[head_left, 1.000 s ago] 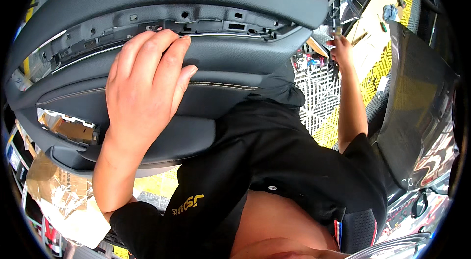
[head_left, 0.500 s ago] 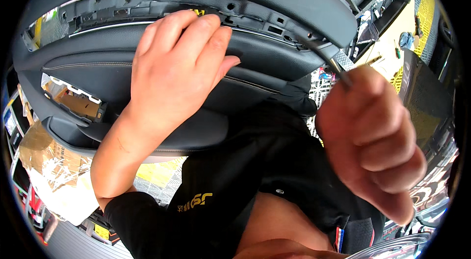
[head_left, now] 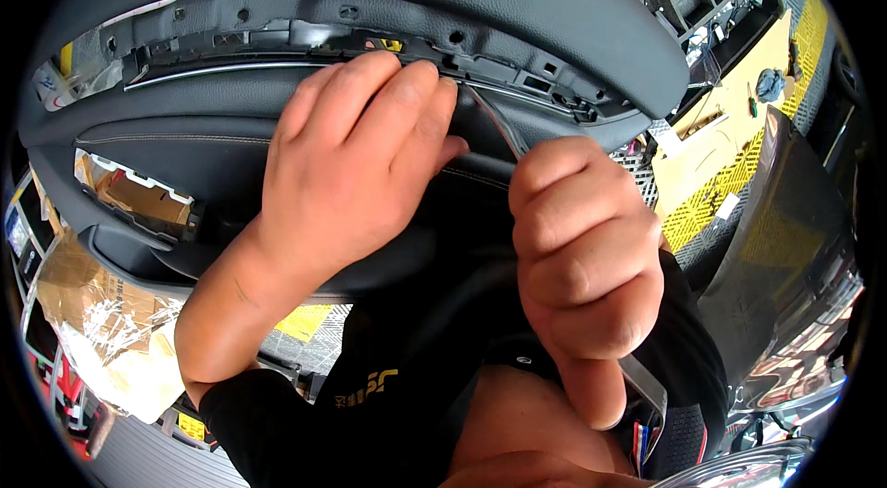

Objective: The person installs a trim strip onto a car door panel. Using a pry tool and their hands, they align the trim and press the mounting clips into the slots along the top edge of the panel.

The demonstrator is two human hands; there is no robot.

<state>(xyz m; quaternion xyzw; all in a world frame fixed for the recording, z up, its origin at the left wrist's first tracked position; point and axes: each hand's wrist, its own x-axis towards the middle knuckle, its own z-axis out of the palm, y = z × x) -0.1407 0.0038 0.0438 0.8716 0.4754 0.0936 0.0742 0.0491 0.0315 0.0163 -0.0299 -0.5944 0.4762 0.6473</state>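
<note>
A black leather-covered car door panel (head_left: pixel 185 91) lies in front of me, with a long recess along its upper part and a thin silver trim strip (head_left: pixel 236 67) at the recess's lower edge. My left hand (head_left: pixel 356 146) lies over it, fingers closed and bent over the edge by the strip; the fingertips are partly hidden. My right hand (head_left: pixel 587 243) is wrapped round a metal pry bar (head_left: pixel 502 126). Its thin end meets the strip's edge just right of my left fingers, and its bent other end shows below my fist.
A black divided tray (head_left: pixel 702 3) with wires and small parts stands at the upper right, next to a tan board (head_left: pixel 693 155). A cardboard box (head_left: pixel 102 294) with clear wrapping is at the left. A dark glossy panel (head_left: pixel 776 220) stands on the right.
My right hand has moved left with the pry bar, bringing its thin end to the trim strip beside my left fingers. My left hand and the panel sit slightly lower in view.
</note>
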